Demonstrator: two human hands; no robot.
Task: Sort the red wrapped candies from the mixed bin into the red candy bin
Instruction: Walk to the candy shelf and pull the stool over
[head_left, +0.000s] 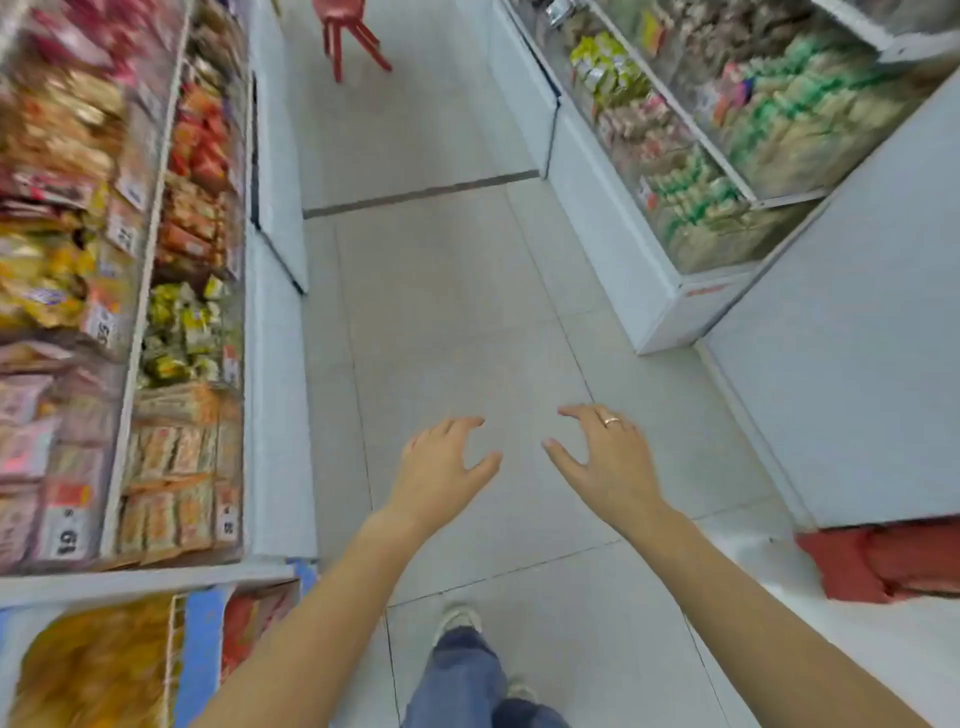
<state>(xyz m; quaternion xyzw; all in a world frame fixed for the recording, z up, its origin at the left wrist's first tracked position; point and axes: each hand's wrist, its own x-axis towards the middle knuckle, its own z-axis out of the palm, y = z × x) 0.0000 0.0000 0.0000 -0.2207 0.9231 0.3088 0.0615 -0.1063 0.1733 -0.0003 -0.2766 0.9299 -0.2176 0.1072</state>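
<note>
Nearest, both bare hands hang over the pale tiled floor (457, 322): the left hand (441, 467) and the ringed right hand (608, 457) have fingers loosely spread and hold nothing. Sorting looks not yet begun; no candy is carried. Left, clear-fronted white display bins (156, 291) hold glossy crinkled packets, blurred. I cannot tell which is the mixed bin or red candy bin. Farthest, a red plastic stool (345, 31).

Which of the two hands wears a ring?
The right hand: a gold ring sits on one finger. The left hand is bare.
</note>
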